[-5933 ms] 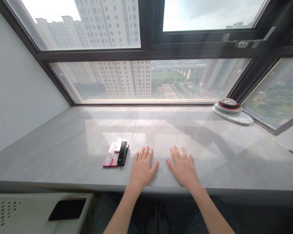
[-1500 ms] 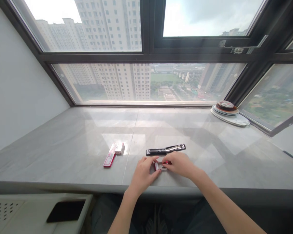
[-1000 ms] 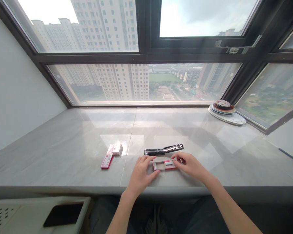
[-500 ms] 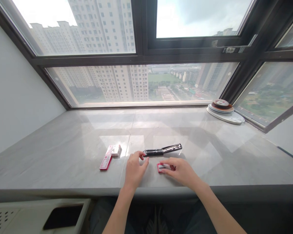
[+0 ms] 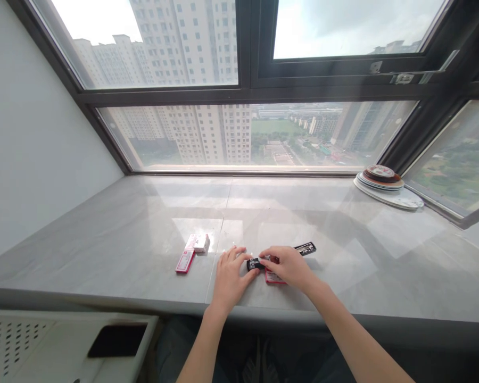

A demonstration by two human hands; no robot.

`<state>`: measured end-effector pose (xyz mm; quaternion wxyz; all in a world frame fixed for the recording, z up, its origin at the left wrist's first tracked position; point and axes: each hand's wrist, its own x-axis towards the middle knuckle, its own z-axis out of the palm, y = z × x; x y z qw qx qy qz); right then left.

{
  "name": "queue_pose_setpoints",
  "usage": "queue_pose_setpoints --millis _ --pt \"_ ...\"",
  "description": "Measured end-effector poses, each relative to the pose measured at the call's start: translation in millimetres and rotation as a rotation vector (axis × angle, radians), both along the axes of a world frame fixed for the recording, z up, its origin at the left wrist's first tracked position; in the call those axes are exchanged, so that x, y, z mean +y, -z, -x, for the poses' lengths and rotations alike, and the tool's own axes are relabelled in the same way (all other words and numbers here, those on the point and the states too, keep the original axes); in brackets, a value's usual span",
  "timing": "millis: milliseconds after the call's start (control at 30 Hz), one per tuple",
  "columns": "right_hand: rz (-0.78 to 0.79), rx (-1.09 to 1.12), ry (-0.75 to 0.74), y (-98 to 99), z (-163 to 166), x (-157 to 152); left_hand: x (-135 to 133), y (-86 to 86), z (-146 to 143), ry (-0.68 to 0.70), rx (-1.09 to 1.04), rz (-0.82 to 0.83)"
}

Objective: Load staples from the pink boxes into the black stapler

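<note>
A black stapler (image 5: 305, 248) lies opened out flat on the grey stone sill (image 5: 343, 266), its far end showing past my right hand. My left hand (image 5: 230, 276) pinches the stapler's near end at about the middle of the sill. My right hand (image 5: 285, 264) is closed over the stapler's middle, fingers pinched together on something too small to make out. A small red staple box (image 5: 272, 277) lies just under my right hand. Two more red and white staple boxes, one flat (image 5: 185, 261) and one behind it (image 5: 200, 243), sit to the left.
A stack of plates (image 5: 384, 183) stands at the far right by the window frame. A white perforated cabinet top with a dark phone (image 5: 115, 340) on it is below the sill at lower left. Large windows run behind the sill.
Both hands have moved up from the red staple box onto the opened stapler. The box now lies at the near side of my right hand.
</note>
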<state>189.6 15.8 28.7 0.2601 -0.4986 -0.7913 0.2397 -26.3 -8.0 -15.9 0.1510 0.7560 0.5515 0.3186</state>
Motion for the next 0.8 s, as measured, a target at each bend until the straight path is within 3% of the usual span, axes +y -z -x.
queue_pose_setpoints --millis 133,333,500,700,800 --pt "0.013 -0.057 0.013 -0.8 -0.7 -0.5 2.1 -2.0 1.1 0.001 -0.014 0.001" --pt "0.04 -0.121 0.189 -0.3 -0.8 -16.1 1.9 -2.4 1.0 -0.008 -0.019 0.005" --pt "0.186 0.149 0.105 4.9 -11.7 -36.2 1.3 -2.4 1.1 -0.007 -0.019 0.001" --pt "0.489 0.413 0.399 26.1 -85.4 -40.0 2.3 -0.4 0.8 -0.002 -0.029 0.014" --pt "0.474 0.597 0.404 23.5 -103.1 -24.7 2.9 -0.3 0.4 0.003 -0.028 0.023"
